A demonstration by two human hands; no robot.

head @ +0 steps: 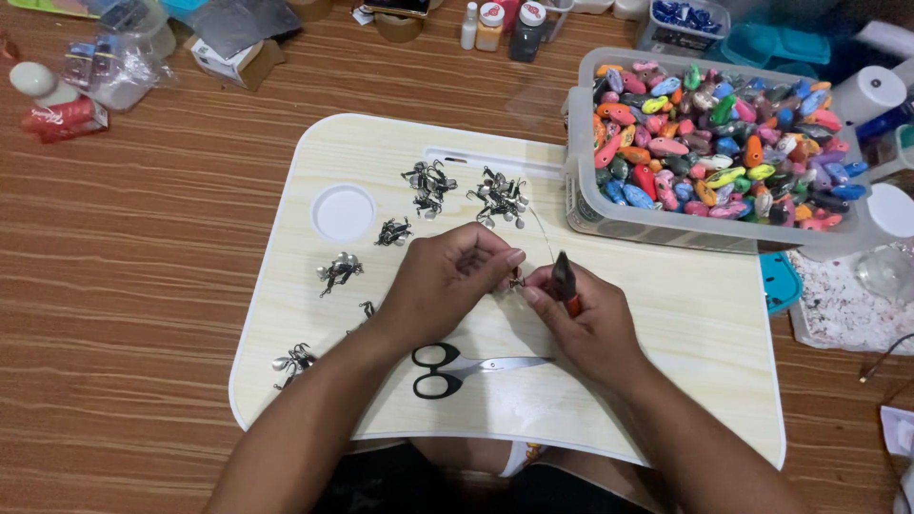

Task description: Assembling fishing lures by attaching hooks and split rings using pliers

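I see the floor point(143, 286), brown wood grain, filling the frame. On it sits a pale lap tray point(666, 381), centre, with a round cup recess point(344, 212) at its 10 o'clock corner. At 2 o'clock a clear bin point(609, 214) overlaps the tray edge, packed with bright painted lures point(714, 143). Bottles point(500, 24) and packets stand along 12 o'clock.

Scissors point(476, 366), black handles, lie shut at 6 o'clock below the hands.

Left hand point(443, 281): fingers curled in a tight pinch on a small metal fitting point(517, 280) at tray centre. Right hand point(595, 328): closed around pliers point(564, 281), red-handled, dark nose pointing to 12 o'clock, just beside the fitting. I cannot tell whether the nose touches it. A thin wire point(543, 233) runs up from the pinch toward 12 o'clock.

Hook clusters point(500, 197), silver and black, lie scattered from 12 o'clock round to 8 o'clock of the left hand, apart from it.
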